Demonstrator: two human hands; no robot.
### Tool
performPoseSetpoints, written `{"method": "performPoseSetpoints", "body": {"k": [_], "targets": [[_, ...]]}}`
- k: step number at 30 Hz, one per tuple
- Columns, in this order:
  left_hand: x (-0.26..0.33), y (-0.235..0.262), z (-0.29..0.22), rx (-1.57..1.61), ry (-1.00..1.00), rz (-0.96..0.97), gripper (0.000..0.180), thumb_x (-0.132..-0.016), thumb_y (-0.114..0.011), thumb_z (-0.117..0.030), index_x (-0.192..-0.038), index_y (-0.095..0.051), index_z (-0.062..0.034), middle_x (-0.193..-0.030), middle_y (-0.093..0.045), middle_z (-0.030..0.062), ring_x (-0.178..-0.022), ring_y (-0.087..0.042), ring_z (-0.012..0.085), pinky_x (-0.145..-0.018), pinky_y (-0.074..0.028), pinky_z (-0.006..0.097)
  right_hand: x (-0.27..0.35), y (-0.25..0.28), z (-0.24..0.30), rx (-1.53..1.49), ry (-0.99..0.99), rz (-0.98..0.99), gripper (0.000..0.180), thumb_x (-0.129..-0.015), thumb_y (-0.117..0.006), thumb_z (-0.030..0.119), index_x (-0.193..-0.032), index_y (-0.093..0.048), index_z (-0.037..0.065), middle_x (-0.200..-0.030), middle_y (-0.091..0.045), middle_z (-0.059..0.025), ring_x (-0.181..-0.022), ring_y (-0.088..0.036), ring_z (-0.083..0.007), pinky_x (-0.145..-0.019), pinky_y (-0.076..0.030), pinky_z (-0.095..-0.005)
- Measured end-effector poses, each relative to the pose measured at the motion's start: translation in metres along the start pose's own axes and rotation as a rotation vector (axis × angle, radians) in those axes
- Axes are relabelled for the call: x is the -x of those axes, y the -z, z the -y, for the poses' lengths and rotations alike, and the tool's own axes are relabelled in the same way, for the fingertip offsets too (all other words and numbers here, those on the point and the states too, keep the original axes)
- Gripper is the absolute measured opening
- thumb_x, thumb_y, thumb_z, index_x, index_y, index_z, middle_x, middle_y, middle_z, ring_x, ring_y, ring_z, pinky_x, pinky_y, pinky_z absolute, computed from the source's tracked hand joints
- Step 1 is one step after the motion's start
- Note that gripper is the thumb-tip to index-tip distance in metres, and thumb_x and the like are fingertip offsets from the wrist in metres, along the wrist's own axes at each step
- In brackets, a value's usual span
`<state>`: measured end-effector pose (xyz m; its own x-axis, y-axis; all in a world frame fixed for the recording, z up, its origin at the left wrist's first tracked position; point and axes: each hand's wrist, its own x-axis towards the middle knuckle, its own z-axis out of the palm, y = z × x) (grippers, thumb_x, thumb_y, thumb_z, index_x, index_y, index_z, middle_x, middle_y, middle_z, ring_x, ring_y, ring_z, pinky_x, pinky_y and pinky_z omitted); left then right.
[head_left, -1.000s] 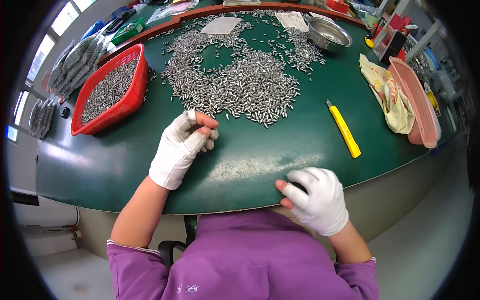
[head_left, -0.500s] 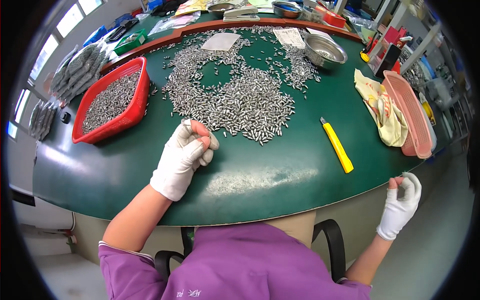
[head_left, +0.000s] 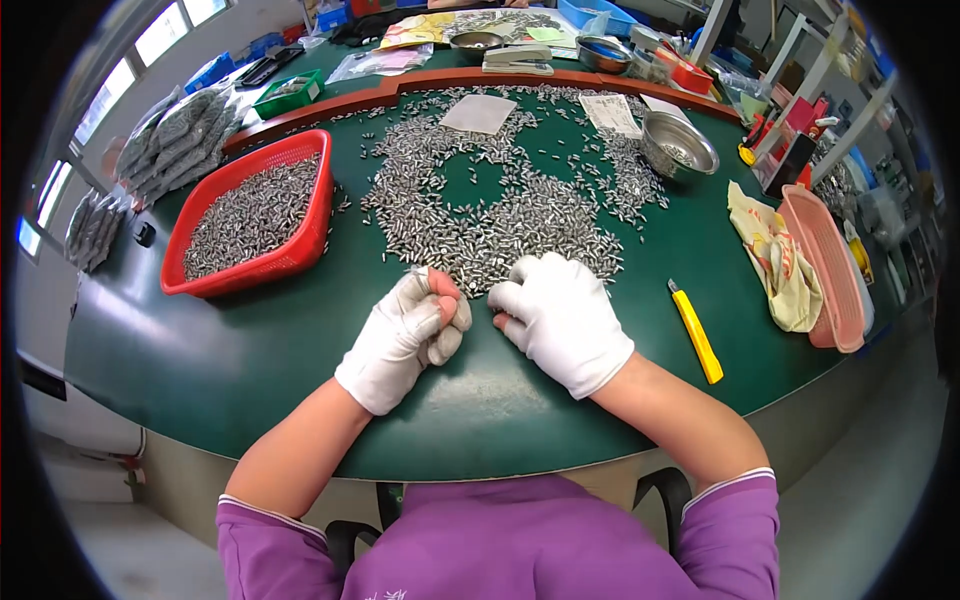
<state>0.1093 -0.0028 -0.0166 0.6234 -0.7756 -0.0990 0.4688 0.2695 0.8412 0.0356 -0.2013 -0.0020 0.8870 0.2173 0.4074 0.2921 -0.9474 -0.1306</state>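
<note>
A broad heap of small silvery, bullet-shaped metal parts (head_left: pixel 425 225) covers the middle of the green table (head_left: pixel 300 370). At its near edge are both my hands, in white gloves with some bare fingertips. My left hand (head_left: pixel 408 335) is closed, thumb and forefinger pressed together; whatever they hold is too small to make out. Just right of it, my right hand (head_left: pixel 562 322) lies back up against the heap with its fingers curled down and the thumb tucked under. Its back hides what the fingertips grip. The two hands are close but apart.
A red basket (head_left: pixel 322 200) full of the same parts stands left. Right are a yellow utility knife (head_left: pixel 697 335), a crumpled cloth bag (head_left: pixel 775 260) and a pink basket (head_left: pixel 815 250). Farther back are a metal bowl (head_left: pixel 700 160), a paper sheet (head_left: pixel 478 114) and a red-brown ledge (head_left: pixel 350 101).
My right hand has swung in from beyond the table's right edge to the heap's near edge. The left hand keeps its pinch. The whole view has shifted slightly.
</note>
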Motion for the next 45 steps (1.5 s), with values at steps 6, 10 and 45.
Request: {"method": "performPoseSetpoints", "body": {"k": [6, 10, 45], "targets": [[0.001, 0.002, -0.001, -0.004, 0.099, -0.023, 0.027, -0.094, -0.064, -0.027, -0.112, -0.054, -0.0106, -0.092, -0.061, 0.0028, -0.066, -0.049, 0.0099, -0.061, -0.042, 0.024, -0.009, -0.014, -0.003, 0.043, 0.006, 0.026, 0.013, -0.078, -0.070, 0.020, -0.088, -0.067, 0.014, -0.083, -0.060, -0.0053, -0.080, -0.059, -0.0268, -0.070, -0.050, -0.0396], [0.003, -0.001, 0.000, 0.043, 0.139, 0.071, 0.037, -0.091, -0.069, -0.032, -0.113, -0.053, -0.0078, -0.099, -0.060, 0.0050, -0.066, -0.044, 0.0081, -0.058, -0.035, 0.021, -0.006, 0.000, -0.003, -0.243, -0.026, -0.175, 0.011, -0.077, -0.071, 0.016, -0.087, -0.068, 0.013, -0.085, -0.060, -0.0065, -0.082, -0.060, -0.0265, -0.070, -0.050, -0.0393], [0.008, -0.008, -0.001, 0.009, 0.213, -0.009, 0.019, -0.094, -0.067, -0.026, -0.097, -0.057, -0.0096, -0.087, -0.064, 0.0051, -0.064, -0.051, 0.0080, -0.057, -0.040, 0.020, 0.004, 0.001, 0.001, -0.470, 0.007, -0.208, 0.018, -0.076, -0.073, 0.018, -0.093, -0.068, 0.015, -0.093, -0.062, -0.0037, -0.086, -0.059, -0.0265, -0.076, -0.049, -0.0383]]}}
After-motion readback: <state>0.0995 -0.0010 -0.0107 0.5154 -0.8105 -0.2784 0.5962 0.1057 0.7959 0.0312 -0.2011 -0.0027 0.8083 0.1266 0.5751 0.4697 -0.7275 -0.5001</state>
